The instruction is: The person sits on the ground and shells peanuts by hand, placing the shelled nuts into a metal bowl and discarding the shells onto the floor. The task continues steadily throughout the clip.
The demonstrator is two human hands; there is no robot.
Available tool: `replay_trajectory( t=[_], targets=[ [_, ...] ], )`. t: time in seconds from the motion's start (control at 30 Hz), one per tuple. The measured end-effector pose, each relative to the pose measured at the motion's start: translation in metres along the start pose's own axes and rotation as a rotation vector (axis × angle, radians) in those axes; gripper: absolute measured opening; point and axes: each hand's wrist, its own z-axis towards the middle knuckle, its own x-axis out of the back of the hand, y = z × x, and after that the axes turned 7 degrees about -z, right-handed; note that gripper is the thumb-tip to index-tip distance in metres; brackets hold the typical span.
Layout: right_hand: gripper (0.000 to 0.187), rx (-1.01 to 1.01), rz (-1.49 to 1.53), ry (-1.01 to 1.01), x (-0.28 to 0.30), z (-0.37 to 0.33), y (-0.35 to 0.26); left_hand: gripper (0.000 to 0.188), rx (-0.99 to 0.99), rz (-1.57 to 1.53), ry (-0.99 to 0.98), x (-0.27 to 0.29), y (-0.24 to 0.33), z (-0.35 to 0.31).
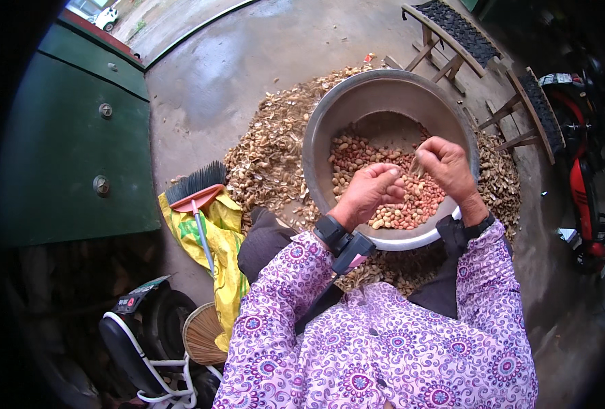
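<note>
A wide metal basin [321, 109] stands before my lap, holding shelled reddish peanuts [422, 201] mixed with pale unshelled peanuts [357, 146]. Over its near part I hold both hands close together but apart. My left hand [369, 194] has its thumb and fingertips drawn together; whatever lies between them is hidden. To its right, my right hand [449, 169] is closed in a pinch, with a small tan peanut shell [417, 165] showing below the fingertips. Dark bands are strapped on both wrists.
Broken peanut shells [272, 146] lie heaped around the basin. At left, a broom [197, 194] rests on a yellow sack [229, 252] by a green metal door [70, 143]. Low wooden stools [452, 34] stand far right, near a red and black machine [582, 184].
</note>
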Motion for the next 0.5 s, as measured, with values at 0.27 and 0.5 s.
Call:
replay_trajectory(
  t=[0.27, 0.5],
  targets=[
    [0.009, -0.003, -0.241, -0.769, 0.001, -0.027, -0.004, 0.065, -0.093, 0.176, 0.097, 0.002, 0.010, -0.005],
    [0.020, -0.067, -0.865, -0.629, -0.005, -0.030, 0.061, 0.043, -0.137, 0.259, 0.074, -0.004, 0.012, -0.004]
  ],
)
